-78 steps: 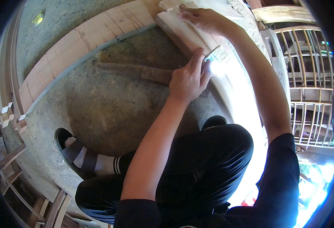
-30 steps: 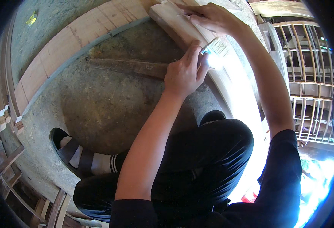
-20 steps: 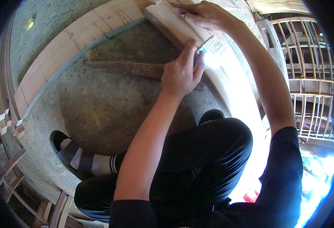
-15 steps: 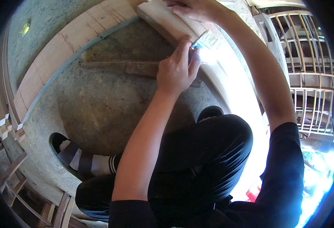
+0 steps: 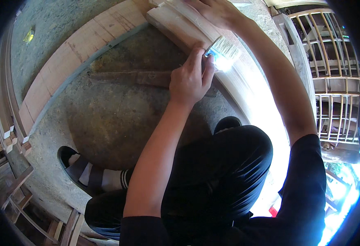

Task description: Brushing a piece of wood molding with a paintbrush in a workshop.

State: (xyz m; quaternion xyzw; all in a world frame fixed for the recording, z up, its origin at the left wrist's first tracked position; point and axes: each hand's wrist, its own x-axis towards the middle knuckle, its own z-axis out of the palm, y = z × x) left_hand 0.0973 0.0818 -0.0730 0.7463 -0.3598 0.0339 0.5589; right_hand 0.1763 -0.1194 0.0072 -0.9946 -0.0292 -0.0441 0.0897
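My left hand (image 5: 188,78) is closed round a flat brush (image 5: 225,49) with wide pale bristles and a shiny band. Its bristles lie over the top face of a long, pale wooden beam (image 5: 176,25), which runs from the top middle down to the right. Strong light bleaches the beam's lower part. Farther up the beam is my right hand (image 5: 219,14), palm down, fingers stretched along the wood and partly cut off by the top edge of the view. I see no tool in it.
A curved plank (image 5: 71,53) stands on the concrete floor at the left, and a dark wooden bar (image 5: 135,78) lies near the middle. Slatted wooden frames (image 5: 331,53) line the right side. Timber strips (image 5: 3,90) and chair-like pieces (image 5: 20,192) fill the left edge.
The brush has turned so that its bristles show broader, and it sits slightly lower. My right hand has shifted a little to the right and down. The view itself has moved slightly.
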